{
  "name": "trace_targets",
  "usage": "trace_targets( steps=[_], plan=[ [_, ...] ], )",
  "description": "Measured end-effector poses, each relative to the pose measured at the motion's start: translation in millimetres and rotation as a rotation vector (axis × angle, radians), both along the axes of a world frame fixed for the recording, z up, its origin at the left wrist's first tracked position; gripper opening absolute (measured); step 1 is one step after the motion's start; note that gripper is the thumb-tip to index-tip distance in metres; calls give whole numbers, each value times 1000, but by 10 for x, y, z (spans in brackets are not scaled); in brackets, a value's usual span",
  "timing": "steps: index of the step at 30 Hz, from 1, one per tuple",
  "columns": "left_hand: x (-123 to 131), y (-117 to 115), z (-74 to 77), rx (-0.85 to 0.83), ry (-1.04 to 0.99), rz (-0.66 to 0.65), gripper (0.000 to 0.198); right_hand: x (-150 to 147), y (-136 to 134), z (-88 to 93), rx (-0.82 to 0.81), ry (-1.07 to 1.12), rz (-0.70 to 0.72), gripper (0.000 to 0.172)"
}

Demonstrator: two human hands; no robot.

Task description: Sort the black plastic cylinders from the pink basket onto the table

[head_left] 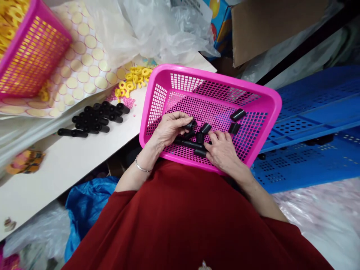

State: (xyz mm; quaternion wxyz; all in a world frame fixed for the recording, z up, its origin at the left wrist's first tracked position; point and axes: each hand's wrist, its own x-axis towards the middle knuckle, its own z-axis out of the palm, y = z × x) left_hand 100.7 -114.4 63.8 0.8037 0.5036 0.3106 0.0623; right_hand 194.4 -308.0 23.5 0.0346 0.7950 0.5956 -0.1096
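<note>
A pink mesh basket (270, 95) sits tilted at my waist with several short black plastic tubes (238, 114) in it. My left hand (168, 129) is inside its left part, thumb and fingers pinched on a black tube piece (191, 124). My right hand (223, 152) reaches over the near rim with its fingers apart, low among the tubes. Its fingertips are beside a tube (200, 153); whether they touch it I cannot tell. A longer black piece (188, 143) lies between the hands, partly covered by others.
On the white table (50, 161) at left lies a pile of black tubes (94, 117), near yellow ring-shaped parts (133, 79) and small pink beads (128, 102). Another pink basket (53, 41) holds yellow parts. Blue perforated racks (309, 120) stand at right; a cardboard box (270, 28) is behind.
</note>
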Motion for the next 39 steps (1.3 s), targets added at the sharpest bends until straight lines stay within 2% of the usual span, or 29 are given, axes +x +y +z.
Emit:
trace_targets(
  steps=[2, 4, 8, 10, 13, 16, 19, 21, 24, 28, 33, 39],
  plan=[
    [-16, -12, -23, -21, -20, 0, 13, 17, -1, -17, 60, 28, 12, 21],
    [-32, -32, -41, -41, -35, -11, 15, 63, -53, -16, 189, 112, -20, 17],
    [-48, -98, -76, -103, -43, -58, 18, 118, -199, 26, 586, 423, -259, 9],
    [-41, -144, -91, -157, -40, -94, 17, 90, -233, 49, 727, 623, -402, 13],
    [-23, -215, -107, -238, -19, -132, 16, 15, -224, 75, 831, 891, -578, 23],
    [-5, -266, -111, -301, 10, -151, 12, -43, -179, 100, 888, 1071, -689, 37],
    [12, -298, -102, -372, 41, -151, 6, -69, -127, 125, 983, 1223, -733, 49],
    [29, -317, -86, -433, 59, -134, 5, -73, -90, 132, 1057, 1311, -729, 46],
    [58, -352, -57, -527, 75, -103, 8, -78, -41, 120, 1112, 1323, -729, 35],
    [85, -396, -37, -574, 62, -63, 12, -118, 6, 85, 1108, 1135, -705, 33],
    [76, -415, -45, -515, 55, -74, 17, -178, 38, 64, 1192, 978, -678, 35],
    [79, -423, -56, -409, 66, -49, 17, -190, 50, 60, 1240, 951, -645, 36]
  ],
)
